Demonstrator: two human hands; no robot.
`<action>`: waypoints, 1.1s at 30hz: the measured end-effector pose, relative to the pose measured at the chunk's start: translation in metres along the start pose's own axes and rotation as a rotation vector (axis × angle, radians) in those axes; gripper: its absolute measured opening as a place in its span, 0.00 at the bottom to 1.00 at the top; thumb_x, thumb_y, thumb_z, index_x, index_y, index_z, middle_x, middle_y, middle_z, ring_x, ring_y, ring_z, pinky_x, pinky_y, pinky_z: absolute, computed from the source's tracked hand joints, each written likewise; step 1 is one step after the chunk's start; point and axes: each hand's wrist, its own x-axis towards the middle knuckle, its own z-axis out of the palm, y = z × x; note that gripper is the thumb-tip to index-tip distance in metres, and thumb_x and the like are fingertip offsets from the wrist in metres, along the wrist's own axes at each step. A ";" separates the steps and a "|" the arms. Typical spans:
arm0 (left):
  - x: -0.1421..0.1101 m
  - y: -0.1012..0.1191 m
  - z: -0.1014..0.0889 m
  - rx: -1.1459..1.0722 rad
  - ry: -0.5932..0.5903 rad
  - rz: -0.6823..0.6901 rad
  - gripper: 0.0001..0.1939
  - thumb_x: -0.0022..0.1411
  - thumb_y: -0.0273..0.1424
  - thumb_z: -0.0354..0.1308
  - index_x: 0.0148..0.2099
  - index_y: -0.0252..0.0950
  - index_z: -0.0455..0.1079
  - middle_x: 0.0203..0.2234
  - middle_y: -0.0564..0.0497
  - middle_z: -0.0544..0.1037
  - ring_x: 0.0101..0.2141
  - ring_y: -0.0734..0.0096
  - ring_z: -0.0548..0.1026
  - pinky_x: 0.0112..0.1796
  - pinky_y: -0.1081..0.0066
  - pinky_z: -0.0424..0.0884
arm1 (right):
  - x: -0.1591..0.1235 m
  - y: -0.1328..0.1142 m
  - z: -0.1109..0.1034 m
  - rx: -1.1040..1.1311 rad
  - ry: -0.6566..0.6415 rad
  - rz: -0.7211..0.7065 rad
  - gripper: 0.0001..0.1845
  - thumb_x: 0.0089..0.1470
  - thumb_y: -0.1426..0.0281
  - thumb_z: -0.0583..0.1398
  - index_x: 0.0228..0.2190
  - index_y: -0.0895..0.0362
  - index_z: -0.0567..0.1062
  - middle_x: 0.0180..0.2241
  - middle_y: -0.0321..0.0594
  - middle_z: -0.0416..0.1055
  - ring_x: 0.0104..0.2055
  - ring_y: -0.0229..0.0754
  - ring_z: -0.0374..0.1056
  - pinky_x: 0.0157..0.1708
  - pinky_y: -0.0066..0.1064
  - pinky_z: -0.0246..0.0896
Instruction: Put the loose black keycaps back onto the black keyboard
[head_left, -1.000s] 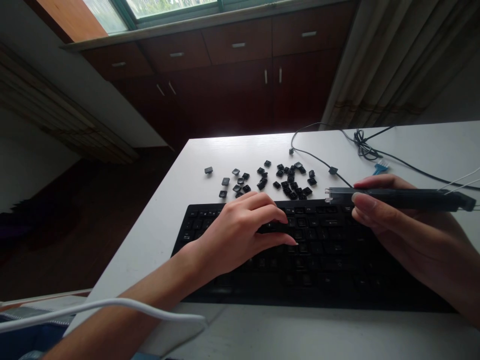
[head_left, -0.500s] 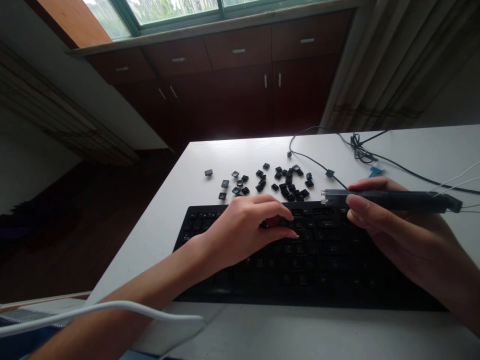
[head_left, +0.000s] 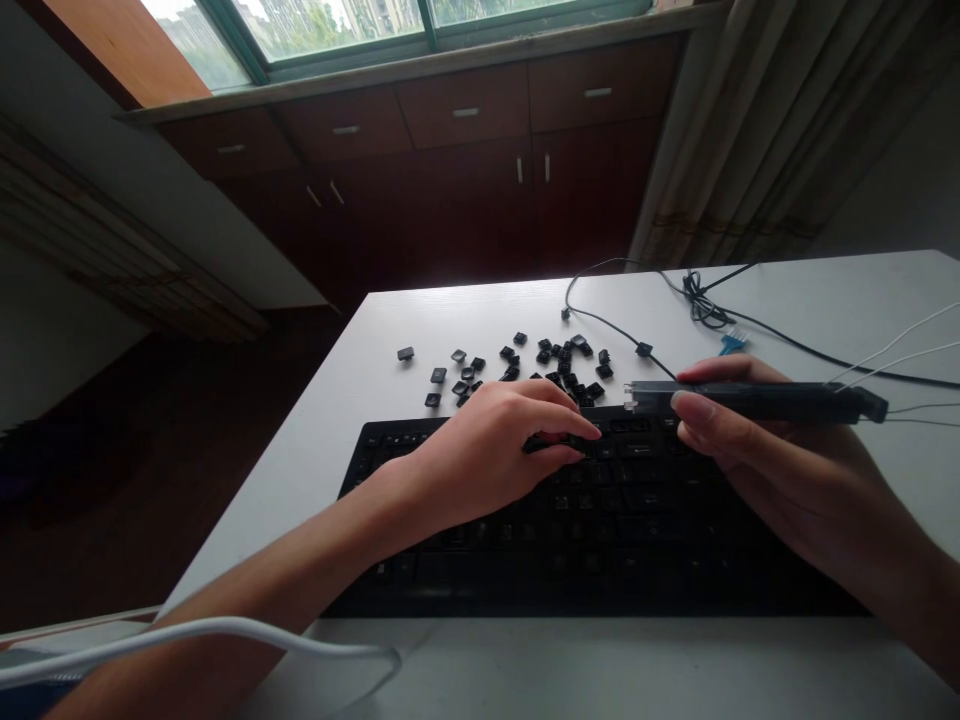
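A black keyboard [head_left: 600, 590] lies across the white table, with dark gaps where keycaps are off in places. My left hand [head_left: 510, 430] rests over its upper middle, thumb and forefinger curled together in a pinch at the keys. Whatever is between those fingertips is too dark to make out. Above the keyboard's right part, my right hand [head_left: 757, 440] grips a black keycap puller [head_left: 780, 402]. Metal prongs stick out of the puller's left end, and thin wires spread from its right end. Loose black keycaps [head_left: 570, 360] lie scattered behind the keyboard.
A black cable [head_left: 705, 300] is bundled at the back right, beside a small blue brush [head_left: 733, 342]. A white cable [head_left: 300, 640] crosses at the lower left, over my left forearm. Wooden cabinets [head_left: 450, 190] stand beyond the table's far edge.
My left thumb and forefinger have drawn closer together at the keys. My right hand still holds the keycap puller above the keyboard. The whole view has shifted slightly.
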 end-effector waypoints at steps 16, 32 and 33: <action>-0.002 -0.001 0.002 0.037 0.007 -0.014 0.13 0.57 0.36 0.69 0.42 0.36 0.77 0.36 0.53 0.78 0.34 0.77 0.75 0.35 0.77 0.72 | -0.003 -0.001 0.004 0.015 -0.003 0.005 0.15 0.48 0.63 0.71 0.39 0.48 0.78 0.28 0.32 0.74 0.33 0.35 0.75 0.32 0.15 0.71; -0.001 -0.002 0.006 0.042 0.035 -0.018 0.12 0.63 0.29 0.64 0.50 0.38 0.75 0.40 0.52 0.80 0.37 0.74 0.77 0.39 0.73 0.75 | -0.004 -0.002 0.003 -0.031 0.007 0.007 0.17 0.47 0.61 0.72 0.40 0.48 0.78 0.29 0.34 0.75 0.34 0.38 0.75 0.31 0.20 0.72; -0.001 -0.002 0.006 0.045 0.032 -0.018 0.13 0.63 0.30 0.64 0.51 0.38 0.75 0.40 0.52 0.80 0.37 0.74 0.77 0.39 0.73 0.75 | -0.003 -0.002 0.003 -0.037 0.011 0.004 0.17 0.47 0.61 0.72 0.39 0.48 0.78 0.28 0.34 0.75 0.34 0.39 0.75 0.31 0.21 0.72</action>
